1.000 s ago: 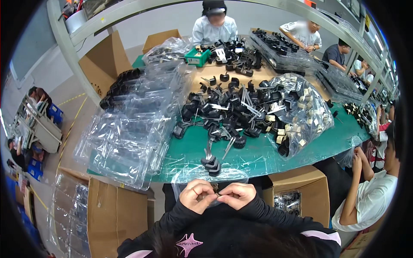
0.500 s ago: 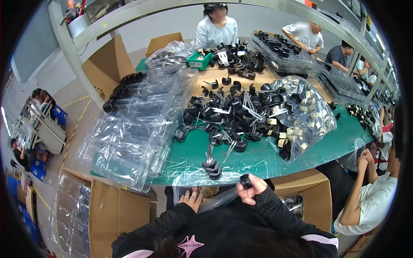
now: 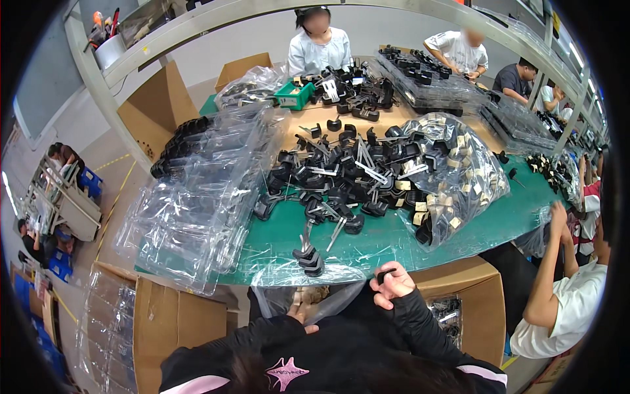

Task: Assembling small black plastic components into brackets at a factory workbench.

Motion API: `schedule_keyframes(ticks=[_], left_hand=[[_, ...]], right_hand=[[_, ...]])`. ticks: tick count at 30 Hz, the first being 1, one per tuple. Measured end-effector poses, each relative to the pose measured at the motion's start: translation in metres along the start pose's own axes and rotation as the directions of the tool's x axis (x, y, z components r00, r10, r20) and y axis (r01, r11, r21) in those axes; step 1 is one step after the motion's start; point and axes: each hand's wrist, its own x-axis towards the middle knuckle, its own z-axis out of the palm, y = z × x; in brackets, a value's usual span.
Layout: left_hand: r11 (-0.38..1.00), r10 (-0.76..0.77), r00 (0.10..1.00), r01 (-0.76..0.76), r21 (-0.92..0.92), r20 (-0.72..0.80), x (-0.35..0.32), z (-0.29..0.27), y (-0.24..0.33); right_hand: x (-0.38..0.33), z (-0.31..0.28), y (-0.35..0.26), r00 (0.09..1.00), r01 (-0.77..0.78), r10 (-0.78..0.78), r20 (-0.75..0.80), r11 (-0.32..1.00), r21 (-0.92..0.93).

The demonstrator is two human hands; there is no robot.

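Observation:
My right hand (image 3: 395, 287) is closed on a small black plastic part (image 3: 386, 274), held up just off the table's front edge. Lower and to the left, my left hand (image 3: 302, 310) reaches into a clear plastic bag (image 3: 344, 293) at my lap. Its fingers look stretched out with the thumb apart, though the fingertips are blurred among beige pieces (image 3: 308, 293) in the bag. A short stack of black plastic parts (image 3: 308, 261) with metal stems lies on the green table edge, between and beyond my hands. Farther in is a large loose heap of similar black parts (image 3: 335, 174).
Clear plastic trays (image 3: 190, 217) are piled at the left. A clear bag (image 3: 459, 177) of black parts with beige pieces lies at the right. A green bin (image 3: 294, 96) stands at the back. Cardboard boxes (image 3: 174, 328) flank my lap. Co-workers sit across and to the right.
My left hand has gone from lying flat at the bag's edge down into the bag, which now gapes wider. My right hand has turned the black part. The view has shifted slightly.

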Motion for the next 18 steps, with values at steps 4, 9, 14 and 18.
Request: schedule_keyframes(ticks=[4,9,14,18], left_hand=[[0.778,-0.318,0.489,0.624,-0.071,0.812,0.016,-0.046,-0.003],[0.719,0.032,0.998,0.014,-0.695,0.053,0.08,-0.154,-0.035],[0.874,-0.452,0.728,0.476,-0.094,-0.515,0.108,-0.119,-0.1],[0.803,-0.575,0.713,0.587,-0.106,-0.401,0.118,-0.108,-0.103]], right_hand=[[0.001,0.018,-0.007,0.982,-0.115,0.08,-0.173,0.972,-0.207],[-0.001,0.025,0.0,0.976,-0.151,0.068,-0.208,0.898,-0.413],[-0.006,0.035,-0.003,0.976,-0.191,0.113,-0.185,0.851,-0.49],[-0.009,0.025,0.001,0.977,-0.111,-0.029,-0.213,0.783,-0.612]])
